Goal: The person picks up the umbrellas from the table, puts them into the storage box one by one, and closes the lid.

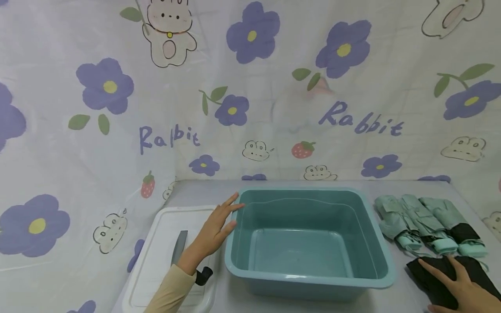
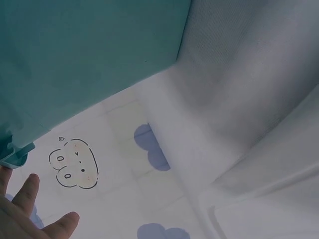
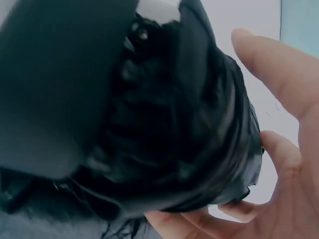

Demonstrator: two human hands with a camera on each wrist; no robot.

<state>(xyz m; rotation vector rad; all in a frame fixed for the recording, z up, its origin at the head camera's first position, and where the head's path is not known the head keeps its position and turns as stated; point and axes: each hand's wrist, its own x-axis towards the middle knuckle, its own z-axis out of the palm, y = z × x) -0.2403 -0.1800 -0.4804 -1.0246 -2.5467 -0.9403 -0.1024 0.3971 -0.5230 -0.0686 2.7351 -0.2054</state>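
Note:
A teal plastic tub (image 1: 309, 281) stands in the middle of the table, and its visible inside holds nothing. My left hand (image 1: 213, 230) is at the tub's left rim with its fingers spread; in the left wrist view those fingers (image 2: 30, 191) are beside a teal rim part. At the right front, my right hand (image 1: 465, 289) lies over a black folding umbrella (image 1: 424, 278). From the right wrist, the bunched black umbrella (image 3: 169, 124) shows a broad dark handle. Several fingers curl round its side and underneath, while one digit stands away from it.
Light green folded umbrellas (image 1: 428, 219) lie side by side right of the tub. On the left is a white lid or box top (image 1: 156, 261) with a grey strip (image 1: 180, 245) over it. A printed curtain (image 1: 274, 108) hangs behind the table.

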